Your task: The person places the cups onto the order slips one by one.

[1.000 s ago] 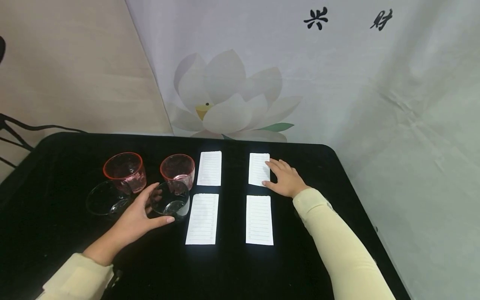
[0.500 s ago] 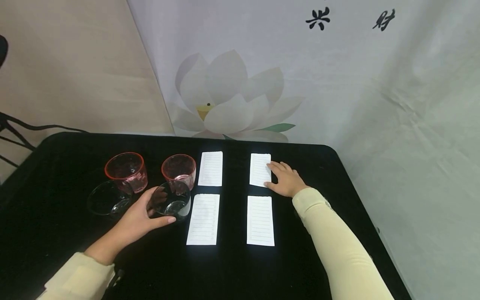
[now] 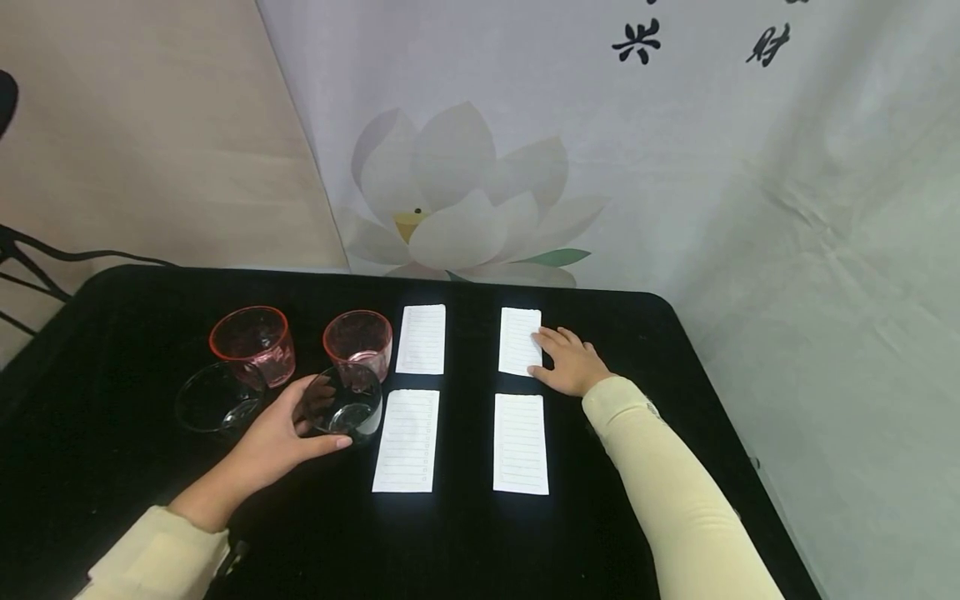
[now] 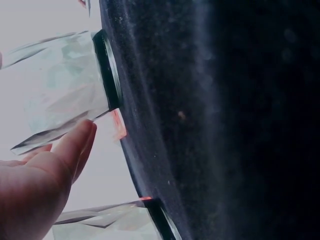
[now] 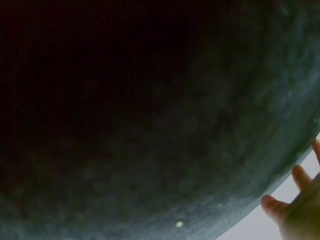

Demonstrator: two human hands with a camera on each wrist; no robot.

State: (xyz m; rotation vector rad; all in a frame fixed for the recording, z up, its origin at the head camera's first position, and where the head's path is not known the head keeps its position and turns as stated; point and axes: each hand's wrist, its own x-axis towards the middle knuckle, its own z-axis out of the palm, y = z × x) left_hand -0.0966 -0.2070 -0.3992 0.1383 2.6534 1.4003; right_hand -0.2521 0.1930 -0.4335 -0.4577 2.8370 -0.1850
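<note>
My left hand (image 3: 273, 442) holds a clear drinking glass (image 3: 352, 412) from its left side. The thumb lies in front and the fingers show through the glass behind. In the left wrist view this hand (image 4: 42, 180) is right at the side of the clear glass (image 4: 70, 85). On the right, my right hand (image 3: 572, 365) lies with fingers spread, its fingertips and thumb at the right edge of the back right lined paper slip (image 3: 517, 342). The right wrist view catches only part of the right hand (image 5: 297, 202) over the dark tabletop.
A second clear glass (image 3: 217, 400) stands left of my left hand. Behind are two red-rimmed pink glasses, one left (image 3: 273, 358) and one right (image 3: 378, 346). More lined slips lie back left (image 3: 420, 337), front left (image 3: 407, 442) and front right (image 3: 521, 443) on the black table (image 3: 465, 550).
Both hands stay in place, the left at the clear glass and the right at the back right slip. Only the head view has shifted slightly.
</note>
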